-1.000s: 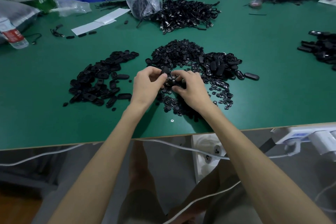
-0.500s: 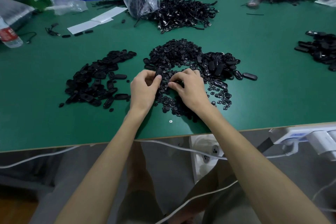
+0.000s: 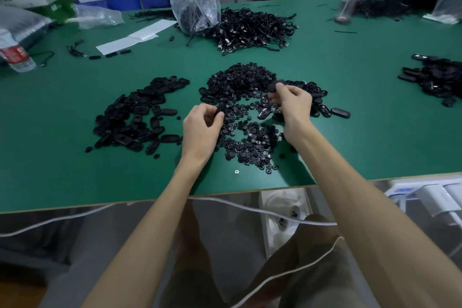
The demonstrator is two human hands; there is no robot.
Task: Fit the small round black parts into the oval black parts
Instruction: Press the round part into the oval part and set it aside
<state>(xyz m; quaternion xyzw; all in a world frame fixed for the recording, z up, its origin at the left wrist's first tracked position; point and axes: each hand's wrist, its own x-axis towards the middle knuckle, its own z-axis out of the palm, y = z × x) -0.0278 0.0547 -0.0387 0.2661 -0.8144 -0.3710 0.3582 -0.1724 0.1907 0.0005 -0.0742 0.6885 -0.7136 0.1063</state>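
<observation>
Above the green table (image 3: 375,137), left hand (image 3: 200,127) and right hand (image 3: 295,105) pinch black oval parts (image 3: 275,85).

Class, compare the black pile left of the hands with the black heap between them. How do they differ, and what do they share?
The left pile holds larger oval pieces; the middle heap holds small round ones. The left pile lies beside the left hand; the middle heap spreads between it and the right hand. Both are black, on the green table.
</observation>
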